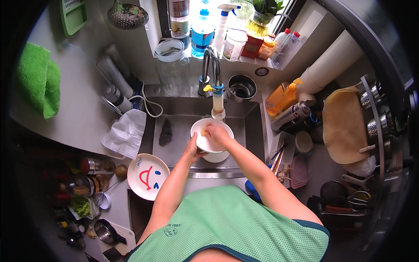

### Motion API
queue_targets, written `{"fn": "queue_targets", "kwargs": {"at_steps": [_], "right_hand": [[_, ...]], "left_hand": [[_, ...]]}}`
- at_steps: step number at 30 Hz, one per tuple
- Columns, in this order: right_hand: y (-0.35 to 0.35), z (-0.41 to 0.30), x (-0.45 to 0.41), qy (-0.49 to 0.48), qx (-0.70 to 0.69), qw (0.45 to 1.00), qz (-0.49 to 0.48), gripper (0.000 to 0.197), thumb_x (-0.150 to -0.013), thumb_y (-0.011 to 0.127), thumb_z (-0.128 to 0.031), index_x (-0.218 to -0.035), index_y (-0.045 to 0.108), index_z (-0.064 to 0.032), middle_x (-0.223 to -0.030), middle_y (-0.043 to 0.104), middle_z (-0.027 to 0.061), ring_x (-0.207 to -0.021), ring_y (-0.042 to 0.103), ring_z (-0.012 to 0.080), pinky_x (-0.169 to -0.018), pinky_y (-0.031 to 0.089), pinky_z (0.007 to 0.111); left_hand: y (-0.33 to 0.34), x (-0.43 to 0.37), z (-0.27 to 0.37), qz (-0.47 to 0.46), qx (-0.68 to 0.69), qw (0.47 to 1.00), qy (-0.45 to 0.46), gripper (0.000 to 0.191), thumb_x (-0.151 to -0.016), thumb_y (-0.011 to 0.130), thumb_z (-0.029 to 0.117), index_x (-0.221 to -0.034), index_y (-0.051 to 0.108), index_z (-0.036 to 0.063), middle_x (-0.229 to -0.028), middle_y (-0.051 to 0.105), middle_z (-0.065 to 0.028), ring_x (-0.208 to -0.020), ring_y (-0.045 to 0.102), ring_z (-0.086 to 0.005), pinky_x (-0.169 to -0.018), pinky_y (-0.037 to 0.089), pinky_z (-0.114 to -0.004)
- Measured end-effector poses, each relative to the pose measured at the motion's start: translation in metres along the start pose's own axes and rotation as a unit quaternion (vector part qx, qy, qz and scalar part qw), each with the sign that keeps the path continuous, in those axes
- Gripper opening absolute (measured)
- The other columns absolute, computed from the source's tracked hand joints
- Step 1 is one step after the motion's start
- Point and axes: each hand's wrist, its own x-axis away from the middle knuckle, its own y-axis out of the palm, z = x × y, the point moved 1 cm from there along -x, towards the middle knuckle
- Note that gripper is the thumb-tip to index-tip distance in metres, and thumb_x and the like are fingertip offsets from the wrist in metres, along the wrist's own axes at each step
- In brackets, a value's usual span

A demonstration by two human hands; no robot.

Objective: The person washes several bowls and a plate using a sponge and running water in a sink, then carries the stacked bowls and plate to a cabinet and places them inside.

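Note:
Over the sink, my left hand grips the left rim of a white bowl, with the thumb inside. My right hand is down in the bowl, motion-blurred, its fingers closed on a small yellowish thing that looks like a scrubber. A white rounded surface shows under the bowl; I cannot tell if it is a second bowl. The faucet's flexible spout hangs just behind the bowl's far rim. A dark scrap lies on the sink floor, left of the bowl.
Left of my forearm is a plate with a painted face, near crumpled white wrap. Behind the sink stand a glass jug and a metal pot. An orange soap bottle and steel flask line the right side.

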Motion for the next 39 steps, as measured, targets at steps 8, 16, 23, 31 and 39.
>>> {"fn": "queue_targets", "kwargs": {"at_steps": [8,16,23,31,39], "right_hand": [[0.012,-0.045,0.034,0.064,-0.2,0.975,-0.072,0.035,-0.082,0.048,-0.034,-0.098,0.056,-0.0042,-0.098,0.055,0.0193,-0.096,0.05,0.0348,-0.082,0.04,0.04],[-0.027,-0.023,0.052,-0.109,0.04,0.993,0.013,0.019,-0.071,0.059,-0.018,-0.087,0.057,-0.0092,-0.089,0.059,0.009,-0.083,0.056,0.029,-0.072,0.046,0.037],[-0.026,-0.014,0.068,-0.201,0.06,0.977,0.032,0.022,-0.073,0.059,-0.017,-0.094,0.056,-0.0109,-0.102,0.055,0.0102,-0.085,0.056,0.028,-0.072,0.046,0.035],[-0.016,-0.063,0.056,-0.15,-0.02,0.985,0.088,0.025,-0.072,0.057,-0.017,-0.095,0.054,-0.0083,-0.096,0.057,0.0124,-0.083,0.056,0.0304,-0.067,0.046,0.036],[-0.025,-0.074,0.046,0.014,-0.055,0.99,-0.127,0.032,-0.081,0.047,-0.028,-0.103,0.054,-0.0064,-0.109,0.053,0.0159,-0.097,0.051,0.0342,-0.082,0.041,0.041]], "left_hand": [[-0.011,-0.032,0.001,0.231,-0.136,0.941,0.208,0.064,-0.085,0.036,0.05,-0.126,0.029,0.0016,-0.119,0.043,-0.0212,-0.103,0.048,-0.0348,-0.088,0.04,-0.039],[-0.003,-0.025,0.012,0.121,0.06,0.984,0.114,0.044,-0.08,0.047,0.041,-0.115,0.04,0.0156,-0.103,0.054,-0.0071,-0.084,0.057,-0.0215,-0.069,0.049,-0.043],[-0.018,-0.036,-0.005,0.003,0.102,0.993,0.056,0.044,-0.081,0.038,0.036,-0.104,0.051,0.0004,-0.09,0.06,-0.0113,-0.083,0.058,-0.0218,-0.066,0.05,-0.034],[-0.011,-0.045,-0.014,0.104,0.143,0.969,0.17,0.037,-0.081,0.042,0.032,-0.1,0.051,0.0018,-0.08,0.059,-0.0076,-0.069,0.059,-0.0209,-0.064,0.05,-0.03],[-0.019,-0.054,-0.031,0.155,0.128,0.942,0.268,0.045,-0.077,0.044,0.026,-0.118,0.032,0.0121,-0.107,0.048,-0.0118,-0.087,0.056,-0.0245,-0.062,0.052,-0.037]]}}
